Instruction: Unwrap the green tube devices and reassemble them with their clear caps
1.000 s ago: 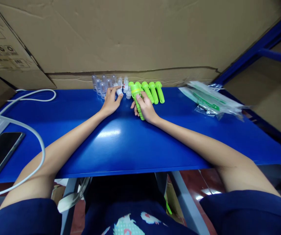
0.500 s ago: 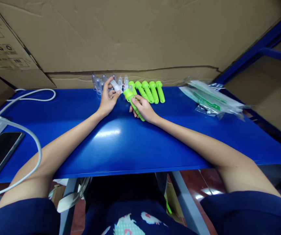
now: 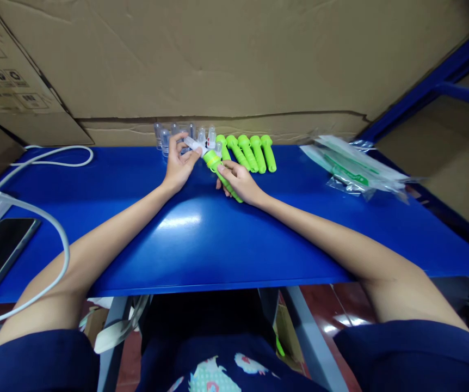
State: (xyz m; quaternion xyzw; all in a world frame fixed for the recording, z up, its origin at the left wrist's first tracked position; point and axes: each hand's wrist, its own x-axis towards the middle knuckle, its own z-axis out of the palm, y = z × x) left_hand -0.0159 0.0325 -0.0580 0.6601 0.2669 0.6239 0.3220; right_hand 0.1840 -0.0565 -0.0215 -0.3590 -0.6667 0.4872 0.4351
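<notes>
My left hand [image 3: 180, 161] pinches a small white part with a clear tip [image 3: 194, 145] between thumb and fingers. In my right hand [image 3: 238, 181] is a bright green ribbed handle [image 3: 211, 159], slanting up and to the left. The white part's lower end meets the top of this handle; whether it sits inside cannot be made out. Just behind my left hand stand several clear plastic domed tubes [image 3: 165, 140]. Two white-based pieces with clear tops [image 3: 211, 136] are beside them. Several more green handles [image 3: 255, 152] lie in a row behind my right hand.
Clear plastic bags with green print [image 3: 352, 169] lie at the right on the blue table [image 3: 234, 239]. At the left are a phone [image 3: 1, 256] and a looping white cable [image 3: 55, 218]. Cardboard [image 3: 226, 60] walls the back; a blue metal frame [image 3: 434, 81] stands at the right.
My left hand has brought the white part down and right onto the top of the green handle, where a gap showed before. My right hand has hardly moved.
</notes>
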